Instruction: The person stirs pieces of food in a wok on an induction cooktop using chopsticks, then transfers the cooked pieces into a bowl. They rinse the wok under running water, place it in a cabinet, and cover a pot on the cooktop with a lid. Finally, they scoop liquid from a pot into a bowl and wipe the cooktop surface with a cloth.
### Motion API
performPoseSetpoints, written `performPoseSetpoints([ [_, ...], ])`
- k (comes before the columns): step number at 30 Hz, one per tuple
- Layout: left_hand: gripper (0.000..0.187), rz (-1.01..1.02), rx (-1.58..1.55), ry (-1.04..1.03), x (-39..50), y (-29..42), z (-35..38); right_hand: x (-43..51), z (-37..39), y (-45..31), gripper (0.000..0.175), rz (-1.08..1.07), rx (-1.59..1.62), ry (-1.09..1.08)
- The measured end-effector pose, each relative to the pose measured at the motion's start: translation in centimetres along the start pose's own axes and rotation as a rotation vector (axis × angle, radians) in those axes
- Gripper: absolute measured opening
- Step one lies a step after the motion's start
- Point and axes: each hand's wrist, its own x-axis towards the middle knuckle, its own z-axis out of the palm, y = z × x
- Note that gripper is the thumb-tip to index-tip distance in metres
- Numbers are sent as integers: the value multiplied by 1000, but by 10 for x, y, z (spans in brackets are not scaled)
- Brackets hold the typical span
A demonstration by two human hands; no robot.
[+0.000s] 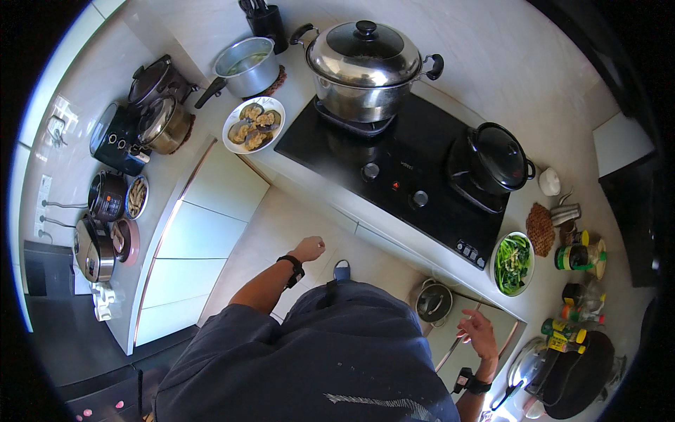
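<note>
My left hand [308, 249] hangs over the floor in front of the cabinets, its fingers curled loosely with nothing visible in them. A black band with a small device circles that wrist. On the other side, my right hand [479, 332] is held low beside the counter's front, fingers bent and apart, holding nothing. The nearest dish to it is a white bowl of green leafy vegetables [512, 264] at the counter edge. Before me lies a black two-zone cooktop [406, 153]. It carries a large lidded steel pot [364, 68] and a black lidded pot [498, 158].
Left of the cooktop stand a plate of topped slices [254, 125] and an aluminium saucepan [245, 68] with liquid. An air fryer [118, 140] and cookers line the left counter [158, 205]. Bottles [572, 257] crowd the right counter. A lidded pot [433, 302] sits low near the cabinets.
</note>
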Motion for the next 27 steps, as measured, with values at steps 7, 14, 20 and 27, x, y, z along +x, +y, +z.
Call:
performPoseSetpoints([
  [7,29,-14,27,-35,-30,13,48,7,-16,32,37,-27,18,-35],
  [14,19,-403,-349,-141,-91,-34,58,13,-46,59,43,-83,28,0],
  [20,22,-494,-238,-151,-139,17,35,27,-63,70,31,-186,40,70],
  [27,23,-497,-316,-86,-132,50,31,44,-84,107,29,-124,463,273],
])
